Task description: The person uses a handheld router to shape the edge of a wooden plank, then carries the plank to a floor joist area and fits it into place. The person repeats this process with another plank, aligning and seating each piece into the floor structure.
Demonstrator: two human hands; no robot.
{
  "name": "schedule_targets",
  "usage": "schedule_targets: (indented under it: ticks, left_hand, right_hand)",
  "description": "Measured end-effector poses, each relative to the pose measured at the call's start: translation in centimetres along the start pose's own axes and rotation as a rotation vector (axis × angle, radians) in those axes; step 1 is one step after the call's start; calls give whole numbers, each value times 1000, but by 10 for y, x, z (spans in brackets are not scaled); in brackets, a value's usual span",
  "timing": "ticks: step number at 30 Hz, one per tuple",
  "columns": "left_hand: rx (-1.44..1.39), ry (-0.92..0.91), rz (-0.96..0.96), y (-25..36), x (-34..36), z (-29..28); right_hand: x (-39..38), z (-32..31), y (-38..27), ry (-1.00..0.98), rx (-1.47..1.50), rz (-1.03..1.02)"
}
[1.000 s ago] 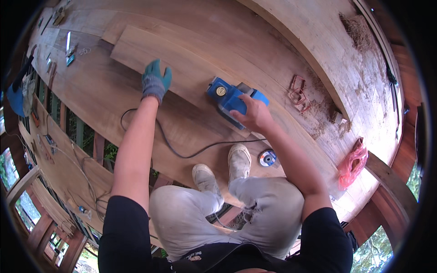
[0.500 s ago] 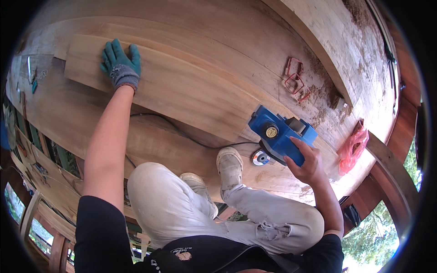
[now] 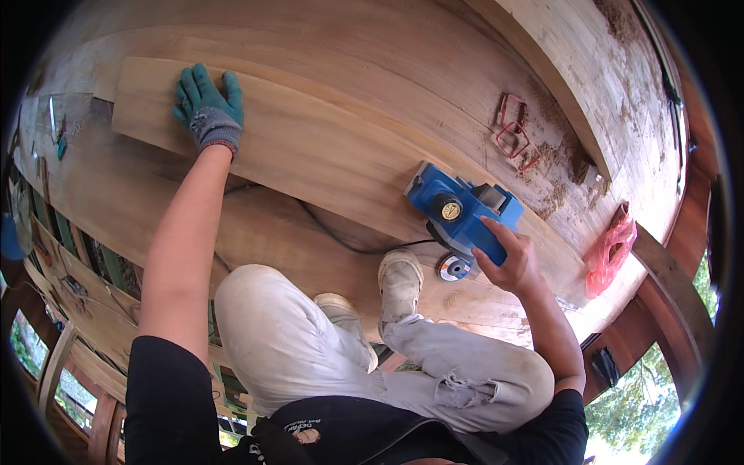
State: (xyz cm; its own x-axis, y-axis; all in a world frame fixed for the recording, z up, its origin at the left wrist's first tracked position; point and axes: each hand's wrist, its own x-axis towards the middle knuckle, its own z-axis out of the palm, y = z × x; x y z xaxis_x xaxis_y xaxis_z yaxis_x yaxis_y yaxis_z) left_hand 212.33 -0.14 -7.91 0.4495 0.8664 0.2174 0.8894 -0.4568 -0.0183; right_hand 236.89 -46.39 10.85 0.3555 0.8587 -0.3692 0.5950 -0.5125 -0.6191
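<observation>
My left hand (image 3: 209, 108), in a green and grey work glove, lies with spread fingers on the far left part of a wide wooden plank (image 3: 325, 159). My bare right hand (image 3: 510, 260) wraps around the rear handle of a blue electric planer (image 3: 463, 208), which has a round yellow-marked front knob. The planer is over the right end of the plank; its underside is hidden, so I cannot tell how fully it touches. From it a black power cord (image 3: 333, 236) runs left, passing partly under the plank. Close to the planer's near side lies a round abrasive disc (image 3: 454, 267).
Red-framed safety glasses (image 3: 515, 133) lie among shavings beyond the planer. A thick timber (image 3: 542, 66) stretches across the far right, with a pink plastic bag (image 3: 611, 252) below it. My shoe (image 3: 400, 283) is beside the cord and disc. Small tools lie at the far left.
My right hand has moved the planer left and slightly away from me, farther over the plank. My left hand keeps its place on the wood. The view has shifted slightly.
</observation>
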Motion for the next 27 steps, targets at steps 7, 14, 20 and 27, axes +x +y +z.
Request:
schedule_targets:
  ticks: [7,14,20,27]
  left_hand:
    - [-12,-38,-23,3,-1,-3]
    - [-31,-65,-50,4,-2,-5]
    - [-43,-49,-48,8,-2,-7]
    - [-259,22,-111,4,-2,-3]
  right_hand:
    - [31,11,-21,-38,12,35]
    - [48,21,-39,-31,7,11]
    - [69,28,-59,-50,21,57]
    - [106,40,-94,-24,3,-8]
